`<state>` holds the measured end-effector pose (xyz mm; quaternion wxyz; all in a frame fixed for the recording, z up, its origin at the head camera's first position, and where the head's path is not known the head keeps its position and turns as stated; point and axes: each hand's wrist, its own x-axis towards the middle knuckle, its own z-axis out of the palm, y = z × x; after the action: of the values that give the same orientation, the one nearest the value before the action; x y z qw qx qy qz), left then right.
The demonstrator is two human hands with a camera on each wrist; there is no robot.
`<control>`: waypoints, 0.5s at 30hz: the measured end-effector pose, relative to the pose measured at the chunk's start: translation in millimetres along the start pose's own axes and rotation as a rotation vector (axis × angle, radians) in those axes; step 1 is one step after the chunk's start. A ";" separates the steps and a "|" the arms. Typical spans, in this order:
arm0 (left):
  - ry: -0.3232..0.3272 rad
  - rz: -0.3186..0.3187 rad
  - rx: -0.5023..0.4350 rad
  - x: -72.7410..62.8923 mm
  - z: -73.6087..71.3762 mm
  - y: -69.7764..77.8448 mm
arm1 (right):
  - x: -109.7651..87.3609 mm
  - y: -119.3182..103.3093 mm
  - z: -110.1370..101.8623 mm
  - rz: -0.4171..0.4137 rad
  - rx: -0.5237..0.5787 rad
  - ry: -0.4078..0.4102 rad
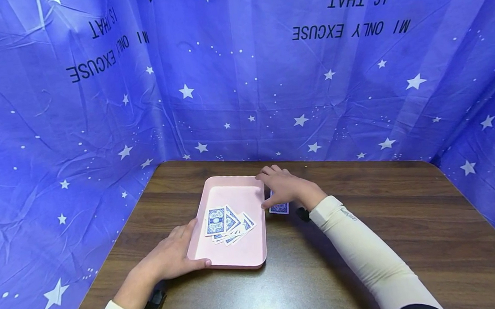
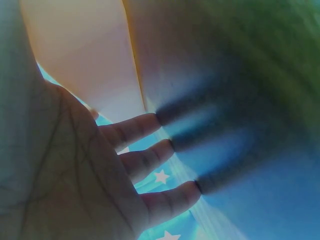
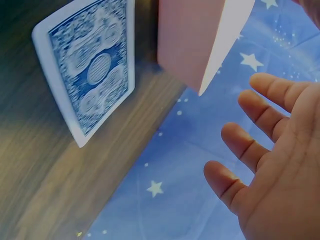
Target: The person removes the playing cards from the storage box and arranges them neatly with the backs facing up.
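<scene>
A pink rectangular tray (image 1: 237,257) lies on the table with several blue-backed playing cards (image 1: 216,222) overlapping face down inside it. My left hand (image 1: 170,256) rests at its near left corner, thumb by the near rim and fingers along the left side. In the left wrist view its fingers (image 2: 172,200) are fairly straight, tips down at the tabletop. At the tray's far right side is my right hand (image 1: 286,188), fingers spread and loosely bent close to the rim. Beneath it, beside the tray, lies another blue-backed playing card (image 3: 92,72), partly hidden in the head view.
The brown wooden table (image 1: 386,221) reaches well to the right of the tray. Blue star-printed cloth (image 1: 269,100) hangs behind it and on both sides. Dark wrist-worn devices (image 1: 154,302) sit under both wrists.
</scene>
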<state>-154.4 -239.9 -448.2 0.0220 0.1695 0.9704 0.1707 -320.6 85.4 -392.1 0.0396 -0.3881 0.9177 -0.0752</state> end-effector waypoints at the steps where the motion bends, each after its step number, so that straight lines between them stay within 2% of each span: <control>1: 0.001 0.002 0.000 -0.2 -0.1 0.2 | 1.1 -2.4 -1.0 -0.001 -0.007 -0.004; 15: -0.003 0.002 0.002 -0.5 -0.1 -1.1 | 19.9 -27.8 -8.1 -0.073 -0.032 -0.010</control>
<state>-154.3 -241.1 -448.4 0.0231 0.1707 0.9704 0.1694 -315.9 52.9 -379.7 0.0355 -0.4222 0.9038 -0.0600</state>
